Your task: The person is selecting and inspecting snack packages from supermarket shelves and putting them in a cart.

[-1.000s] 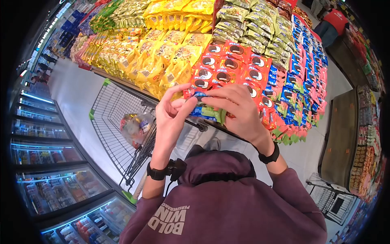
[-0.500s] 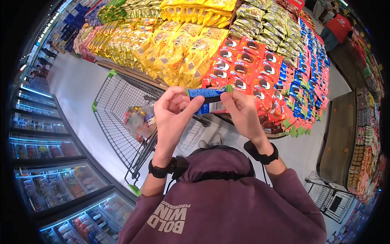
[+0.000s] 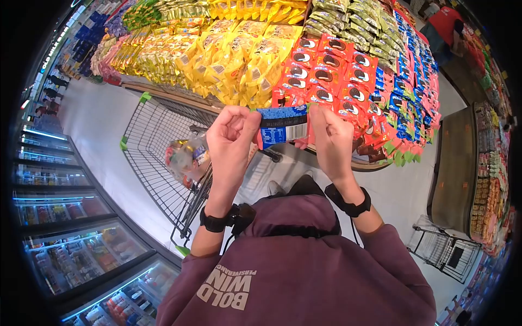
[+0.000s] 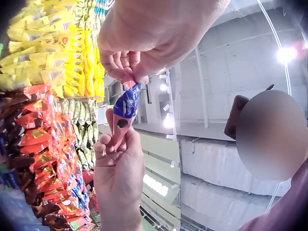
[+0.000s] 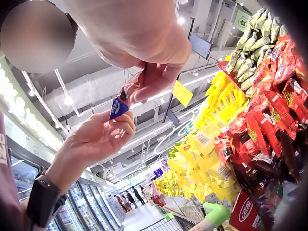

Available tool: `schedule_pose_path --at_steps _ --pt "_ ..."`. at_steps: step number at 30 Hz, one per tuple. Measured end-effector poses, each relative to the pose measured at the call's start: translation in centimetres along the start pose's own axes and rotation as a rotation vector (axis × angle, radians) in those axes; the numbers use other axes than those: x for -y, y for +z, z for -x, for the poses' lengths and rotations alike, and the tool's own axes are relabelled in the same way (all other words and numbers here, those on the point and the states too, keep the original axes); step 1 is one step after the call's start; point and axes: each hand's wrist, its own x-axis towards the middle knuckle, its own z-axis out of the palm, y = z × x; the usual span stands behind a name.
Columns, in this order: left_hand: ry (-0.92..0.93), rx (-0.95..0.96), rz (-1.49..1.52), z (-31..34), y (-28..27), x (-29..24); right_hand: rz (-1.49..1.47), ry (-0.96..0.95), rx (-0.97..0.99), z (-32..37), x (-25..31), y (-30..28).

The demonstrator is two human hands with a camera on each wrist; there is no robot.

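Observation:
A small blue-and-pink cookie packet [image 3: 283,126] is stretched between both hands in front of the chest. Its back, with a barcode and a dark printed strip, faces up in the head view. My left hand [image 3: 231,141] pinches its left end between thumb and fingers. At the opposite end my right hand [image 3: 333,146] pinches it the same way. The left wrist view shows the packet's other face [image 4: 127,103], with a dark round cookie picture. Beyond the hands lie red cookie packets [image 3: 328,76] in stacked rows.
A wire shopping cart [image 3: 149,138] stands at the left, with a clear bag [image 3: 187,157] of goods inside. Yellow snack bags [image 3: 228,62] fill the display ahead. Freezer cabinets [image 3: 70,198] line the left side. Another cart [image 3: 446,252] and a person in red [image 3: 443,26] are at the right.
The packet has turned from edge-on to its barcode side facing up. Thumbs that lay across it half a second ago now sit at its ends, and both hands are slightly higher.

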Motion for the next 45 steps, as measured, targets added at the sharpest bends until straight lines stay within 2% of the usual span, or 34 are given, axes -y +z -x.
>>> schedule_pose_path --at_steps 1,3,7,10,11,14,15,18,22,23,27,30,31,35,37,39,43,45 --pt "-0.016 0.003 -0.003 0.0 0.3 0.0 -0.096 0.072 -0.004 -0.1 -0.1 -0.1" --pt "-0.033 0.028 0.027 -0.2 1.4 -0.4 -0.1 0.102 -0.011 -0.3 0.3 -0.6" --pt "-0.001 0.207 -0.061 -0.5 2.3 0.5 -0.127 0.155 0.003 -0.7 0.2 -2.7" --pt "0.116 0.238 -0.23 -1.0 2.8 1.3 -0.446 0.195 0.134 -1.1 0.1 -5.5" --pt "0.16 0.215 -0.334 -1.1 3.2 1.2 -0.424 0.237 0.23 -1.7 0.7 -6.7" --pt "0.554 0.259 -0.65 -1.9 4.6 1.5 -0.242 0.048 0.364 -2.5 -0.5 -9.4" --pt "0.636 0.294 -0.726 -2.0 5.5 1.0 -0.317 0.171 0.399 -2.6 0.3 -10.3" --pt "0.825 0.309 -0.859 -1.9 7.7 1.8 -0.319 0.235 0.373 -3.6 1.3 -12.1" --pt "0.883 0.299 -1.026 -1.9 11.1 2.8 -0.36 0.466 0.481 -4.5 1.2 -16.6" --pt "0.87 0.31 -1.04 -1.9 11.7 3.4 -0.395 0.489 0.517 -4.5 0.4 -17.5" --pt "0.876 0.321 -1.029 -2.1 14.9 4.8 -0.23 0.373 0.525 -4.6 -0.5 -20.5" --pt "0.84 0.364 -1.026 -2.1 16.9 6.0 0.032 0.167 0.617 -4.9 -0.9 -23.2" --pt "0.861 0.385 -1.03 -2.2 17.5 6.5 0.045 0.236 0.588 -4.8 -0.5 -24.0" --pt "0.801 0.479 -1.047 -2.0 20.7 8.6 0.156 0.208 0.585 -4.9 -1.7 -28.1" --pt "0.742 0.478 -1.054 -1.9 22.3 9.6 0.273 0.195 0.516 -5.2 -2.4 -30.5" --pt "0.634 0.484 -1.074 -1.6 23.4 10.6 0.369 0.275 0.407 -5.8 -2.1 -32.8" --pt "0.523 0.45 -1.052 -1.7 25.6 11.6 0.599 0.09 0.267 -6.7 -4.4 -36.9" --pt "0.509 0.428 -1.059 -1.9 26.3 11.7 0.617 0.066 0.241 -7.0 -4.6 -38.0"
